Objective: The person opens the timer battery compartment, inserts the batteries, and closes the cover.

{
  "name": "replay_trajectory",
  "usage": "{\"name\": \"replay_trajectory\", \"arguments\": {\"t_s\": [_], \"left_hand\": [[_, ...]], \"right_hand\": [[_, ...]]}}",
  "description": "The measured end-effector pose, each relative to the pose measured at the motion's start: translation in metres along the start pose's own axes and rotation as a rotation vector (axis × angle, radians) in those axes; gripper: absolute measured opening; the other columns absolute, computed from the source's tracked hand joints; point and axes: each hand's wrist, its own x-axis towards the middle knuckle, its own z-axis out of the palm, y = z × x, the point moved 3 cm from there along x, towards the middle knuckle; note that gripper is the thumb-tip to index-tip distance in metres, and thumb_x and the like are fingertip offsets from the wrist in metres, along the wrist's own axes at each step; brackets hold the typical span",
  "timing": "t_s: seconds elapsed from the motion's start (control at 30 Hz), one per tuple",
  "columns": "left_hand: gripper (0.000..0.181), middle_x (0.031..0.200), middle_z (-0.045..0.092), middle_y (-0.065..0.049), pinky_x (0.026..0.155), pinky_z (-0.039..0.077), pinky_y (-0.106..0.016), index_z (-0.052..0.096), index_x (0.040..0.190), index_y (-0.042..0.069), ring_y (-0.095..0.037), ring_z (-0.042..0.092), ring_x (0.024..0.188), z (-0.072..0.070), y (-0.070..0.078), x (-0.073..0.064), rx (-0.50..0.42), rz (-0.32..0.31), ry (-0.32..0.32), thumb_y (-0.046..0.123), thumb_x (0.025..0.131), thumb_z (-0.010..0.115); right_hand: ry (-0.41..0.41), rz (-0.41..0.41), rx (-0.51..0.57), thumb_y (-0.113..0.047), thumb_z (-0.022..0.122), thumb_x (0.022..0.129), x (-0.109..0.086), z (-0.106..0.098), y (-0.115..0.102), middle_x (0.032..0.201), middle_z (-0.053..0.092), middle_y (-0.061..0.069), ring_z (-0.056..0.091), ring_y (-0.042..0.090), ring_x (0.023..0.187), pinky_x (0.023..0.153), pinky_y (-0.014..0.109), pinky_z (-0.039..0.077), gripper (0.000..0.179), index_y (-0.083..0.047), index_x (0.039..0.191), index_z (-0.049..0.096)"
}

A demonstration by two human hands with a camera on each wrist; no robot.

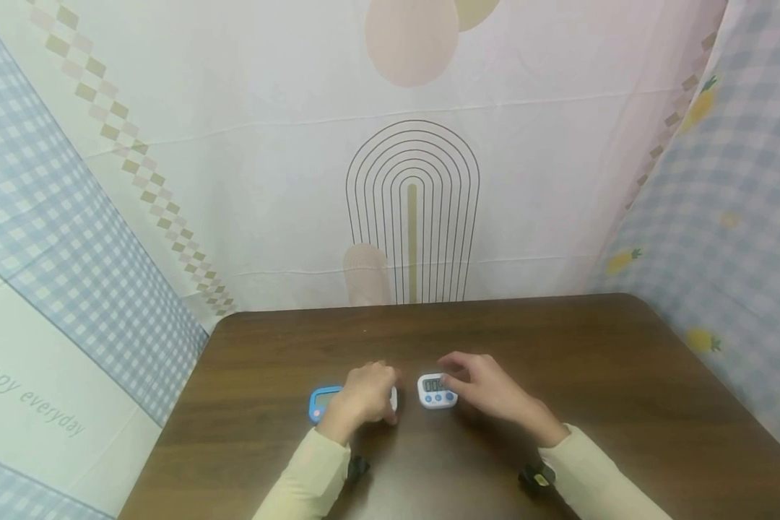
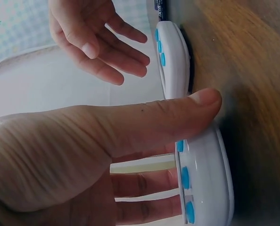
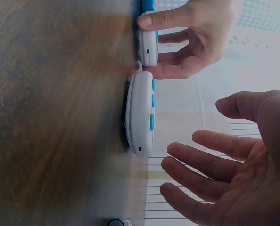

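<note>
My left hand (image 1: 366, 393) grips a white digital timer (image 2: 208, 174) with blue buttons, thumb along one edge and fingers on the opposite one. In the head view that hand covers most of it. A blue-framed timer (image 1: 322, 399) lies just left, partly hidden behind the same hand. To the right, a second white timer (image 1: 438, 399) lies face up, its display showing zeros and its blue buttons towards me. My right hand (image 1: 490, 388) hovers beside this timer with fingers spread; the right wrist view shows a gap between the fingertips and the timer (image 3: 141, 113).
The brown wooden table (image 1: 253, 462) reaches back to a patterned white cloth (image 1: 286, 202). Checked cloths hang at both sides. A small dark cylinder (image 3: 121, 222), its kind unclear, shows at the right wrist view's bottom edge. Black straps or devices (image 1: 536, 478) sit by the wrists.
</note>
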Motion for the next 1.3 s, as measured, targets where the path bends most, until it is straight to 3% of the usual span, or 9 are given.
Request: {"name": "replay_trajectory", "arguments": {"t_s": [0.23,0.4,0.73,1.0,1.13,1.3], "left_hand": [[0.043,0.099,0.071,0.000,0.072,0.057,-0.039,0.080,0.107,0.018,-0.019,0.063,0.086,-0.003,0.002,-0.001,0.016,-0.002,0.015,0.027,0.070,0.099],[0.038,0.099,0.072,-0.003,0.070,0.058,-0.040,0.079,0.101,0.016,-0.021,0.064,0.086,-0.008,0.003,-0.002,0.027,0.021,0.061,0.031,0.072,0.098],[0.046,0.100,0.071,-0.004,0.064,0.053,-0.035,0.078,0.114,0.012,-0.020,0.061,0.085,-0.016,0.009,-0.005,0.021,0.044,0.105,0.035,0.077,0.096],[0.047,0.098,0.069,-0.003,0.060,0.050,-0.032,0.077,0.115,0.015,-0.019,0.060,0.084,-0.022,0.014,-0.005,0.048,0.077,0.197,0.042,0.080,0.092],[0.052,0.104,0.070,-0.005,0.063,0.054,-0.034,0.076,0.121,0.013,-0.021,0.062,0.087,-0.025,0.016,-0.006,0.020,0.097,0.248,0.044,0.082,0.091],[0.055,0.112,0.071,-0.008,0.073,0.059,-0.034,0.074,0.128,0.011,-0.020,0.063,0.091,-0.027,0.019,-0.007,-0.046,0.118,0.278,0.043,0.086,0.089]], "right_hand": [[0.004,-0.004,0.008,-0.022,0.071,0.101,0.000,0.000,0.000,0.129,0.074,0.018,0.073,0.033,0.117,0.097,0.050,0.062,0.035,-0.001,0.129,0.070],[0.009,-0.014,0.003,-0.022,0.071,0.101,0.000,0.000,0.001,0.128,0.074,0.018,0.073,0.032,0.117,0.097,0.050,0.062,0.034,-0.002,0.128,0.071],[-0.002,-0.001,0.005,-0.023,0.070,0.102,0.000,0.000,0.001,0.130,0.073,0.018,0.072,0.033,0.119,0.098,0.052,0.061,0.034,-0.002,0.129,0.070],[0.024,-0.046,0.000,-0.022,0.071,0.101,0.000,0.001,0.000,0.129,0.074,0.016,0.071,0.033,0.121,0.101,0.055,0.059,0.032,-0.004,0.128,0.071],[0.030,-0.068,0.006,-0.021,0.071,0.101,-0.001,0.000,-0.002,0.127,0.075,0.014,0.071,0.031,0.119,0.100,0.054,0.060,0.031,-0.005,0.127,0.072],[0.018,-0.086,0.031,-0.020,0.067,0.104,-0.001,0.000,-0.002,0.125,0.076,0.013,0.073,0.023,0.112,0.095,0.044,0.062,0.028,-0.006,0.128,0.072]]}}
